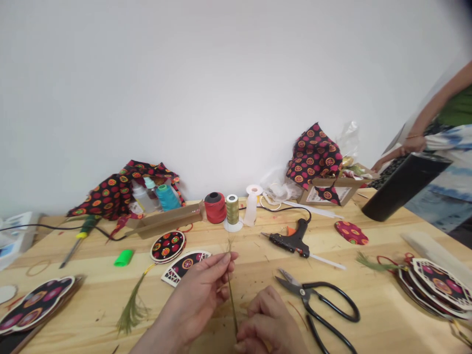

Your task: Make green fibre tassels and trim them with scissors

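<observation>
My left hand (201, 295) pinches the top of a thin olive-green bundle of threads (231, 290) between thumb and fingers, held upright over the wooden table (368, 295). My right hand (267, 322) is closed around the lower end of the same bundle, near the bottom edge of the view. Just beyond my left hand lie two flat pieces covered in black fabric with red and orange dots (167, 246), one with a green tassel (132, 307) attached. Black scissors (320, 307) lie open to the right of my right hand.
A black glue gun (293, 241), red thread spool (215, 207), olive spool (232, 209), white spool (252, 201) and glue bottles (158, 195) stand further back. Patterned cloth (313, 152) fills a box. Stacks of finished pieces (438, 285) lie right and left. Another person's arm (424, 132) reaches in at the right.
</observation>
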Action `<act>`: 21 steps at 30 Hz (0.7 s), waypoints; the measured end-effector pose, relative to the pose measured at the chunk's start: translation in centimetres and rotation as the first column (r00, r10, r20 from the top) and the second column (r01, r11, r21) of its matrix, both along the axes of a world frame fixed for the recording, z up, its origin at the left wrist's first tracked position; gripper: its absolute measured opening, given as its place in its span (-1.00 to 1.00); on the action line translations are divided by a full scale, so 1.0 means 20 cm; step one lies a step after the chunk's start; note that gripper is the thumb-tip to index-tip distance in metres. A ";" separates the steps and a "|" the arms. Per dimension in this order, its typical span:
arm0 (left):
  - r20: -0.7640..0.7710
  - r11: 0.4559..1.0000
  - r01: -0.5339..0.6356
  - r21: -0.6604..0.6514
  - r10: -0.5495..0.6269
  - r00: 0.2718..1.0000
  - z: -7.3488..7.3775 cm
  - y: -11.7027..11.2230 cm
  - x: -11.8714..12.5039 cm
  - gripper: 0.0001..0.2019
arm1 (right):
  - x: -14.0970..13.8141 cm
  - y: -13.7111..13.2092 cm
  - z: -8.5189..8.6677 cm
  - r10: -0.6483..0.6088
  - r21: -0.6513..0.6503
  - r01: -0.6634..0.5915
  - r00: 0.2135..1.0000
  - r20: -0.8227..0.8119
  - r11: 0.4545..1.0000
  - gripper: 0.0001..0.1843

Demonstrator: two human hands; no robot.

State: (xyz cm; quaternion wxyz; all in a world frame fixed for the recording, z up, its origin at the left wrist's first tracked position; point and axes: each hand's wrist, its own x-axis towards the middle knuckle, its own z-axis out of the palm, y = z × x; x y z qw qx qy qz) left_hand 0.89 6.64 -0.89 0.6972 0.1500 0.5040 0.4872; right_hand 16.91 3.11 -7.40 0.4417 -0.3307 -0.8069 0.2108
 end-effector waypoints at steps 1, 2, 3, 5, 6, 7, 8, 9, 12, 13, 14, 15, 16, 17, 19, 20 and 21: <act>0.000 1.000 0.002 -0.004 -0.002 1.000 0.00 0.00 0.00 -0.90 | 0.00 0.00 0.00 0.004 -0.001 -0.004 1.000 0.002 1.000 -0.94; 0.001 1.000 0.004 -0.009 -0.004 1.000 0.00 0.00 0.00 -0.90 | 0.00 0.00 0.00 0.009 0.003 -0.009 1.000 -0.002 1.000 -0.93; 0.003 1.000 0.003 -0.010 -0.003 1.000 0.00 0.00 0.01 -0.89 | 0.00 0.00 -0.01 0.014 0.006 -0.013 1.000 -0.010 1.000 -0.92; 0.014 1.000 -0.001 -0.004 0.001 1.000 0.01 0.01 0.01 -0.88 | -0.01 0.00 -0.01 0.016 -0.002 -0.016 1.000 -0.022 1.000 -0.90; 0.023 1.000 -0.004 0.002 0.004 1.000 0.01 0.01 0.01 -0.87 | -0.01 -0.01 -0.02 0.015 -0.006 -0.016 1.000 -0.025 1.000 -0.89; 0.032 1.000 -0.009 0.007 0.009 0.999 0.01 0.01 0.01 -0.85 | -0.01 -0.01 -0.03 0.015 -0.014 -0.015 1.000 -0.023 1.000 -0.88; 0.042 1.000 -0.011 0.012 0.011 0.999 0.02 0.02 0.01 -0.84 | -0.01 -0.01 -0.03 0.016 -0.025 -0.017 1.000 -0.016 1.000 -0.88; 0.051 1.000 -0.014 0.017 0.013 0.999 0.02 0.02 0.01 -0.84 | -0.02 -0.01 -0.04 0.017 -0.033 -0.017 1.000 -0.009 0.999 -0.89; 0.079 1.000 -0.010 0.025 0.008 0.997 0.02 0.04 0.01 -0.82 | -0.03 -0.01 -0.07 0.019 -0.075 -0.018 1.000 0.021 0.997 -0.94; 0.087 1.000 -0.008 0.030 0.006 0.996 0.02 0.05 0.01 -0.82 | -0.03 -0.01 -0.07 0.017 -0.093 -0.014 0.999 0.030 0.996 -0.96; 0.093 0.999 -0.007 0.034 0.004 0.996 0.01 0.05 0.01 -0.81 | -0.04 -0.01 -0.08 0.012 -0.105 -0.008 0.999 0.033 0.994 -0.95; 0.096 0.999 -0.007 0.038 0.003 0.995 0.01 0.06 0.01 -0.80 | -0.04 -0.01 -0.08 0.006 -0.115 -0.002 0.999 0.034 0.993 -0.92; 0.095 0.999 -0.007 0.041 0.003 0.995 0.00 0.07 0.01 -0.80 | -0.05 -0.02 -0.09 -0.002 -0.121 0.006 0.999 0.033 0.993 -0.90; 0.090 0.999 -0.009 0.042 0.005 0.996 0.00 0.07 0.00 -0.80 | -0.05 -0.02 -0.09 -0.010 -0.122 0.013 1.000 0.030 0.992 -0.89; 0.072 0.999 -0.011 0.041 0.008 0.997 -0.01 0.08 0.00 -0.81 | -0.05 -0.02 -0.10 -0.018 -0.128 0.024 0.999 0.043 0.991 -0.88; 0.062 0.999 -0.012 0.040 0.010 0.998 -0.01 0.09 -0.01 -0.81 | -0.05 -0.02 -0.10 -0.018 -0.125 0.025 0.998 0.055 0.992 -0.85; 0.050 0.999 -0.015 0.041 0.013 0.999 -0.01 0.09 -0.01 -0.82 | -0.04 -0.01 -0.10 -0.015 -0.122 0.024 0.997 0.077 0.992 -0.82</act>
